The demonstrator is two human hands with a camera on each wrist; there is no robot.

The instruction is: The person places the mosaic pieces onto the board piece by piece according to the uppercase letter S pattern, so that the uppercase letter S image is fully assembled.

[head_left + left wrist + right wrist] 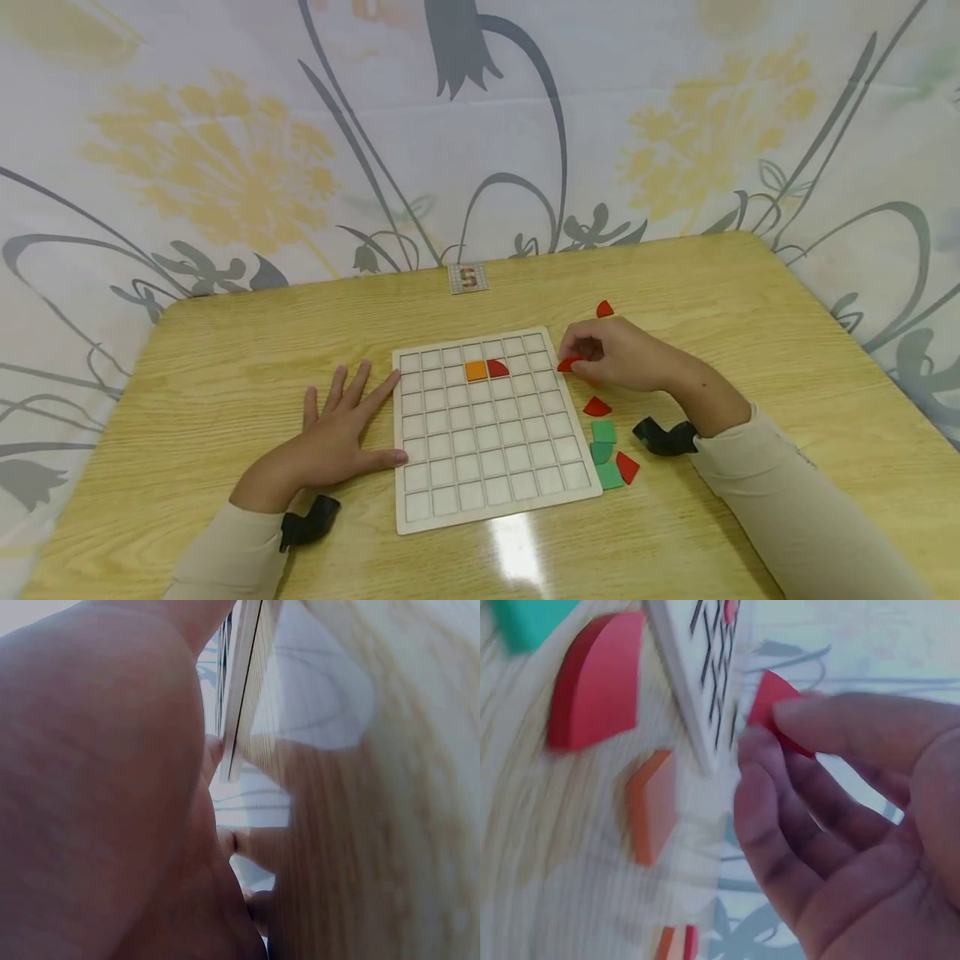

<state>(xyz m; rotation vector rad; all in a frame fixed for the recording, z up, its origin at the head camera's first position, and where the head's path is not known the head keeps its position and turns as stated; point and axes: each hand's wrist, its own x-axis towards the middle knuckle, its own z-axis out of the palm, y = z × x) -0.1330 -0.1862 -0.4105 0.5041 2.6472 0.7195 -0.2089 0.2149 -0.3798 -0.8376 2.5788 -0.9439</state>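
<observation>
A pale grid board with square recesses lies on the wooden table. Two pieces sit in its second row, an orange square and beside it a red quarter-circle. My right hand pinches another red quarter-circle between thumb and fingers, just off the board's upper right edge. My left hand rests with fingers spread at the board's left side, thumb and index fingertips at its edge. In the left wrist view the palm and wrist fill much of the picture.
Right of the board lie loose red quarter-circles, green pieces and, in the right wrist view, an orange piece. A small pattern card is at the table's back edge, before a flowered cloth.
</observation>
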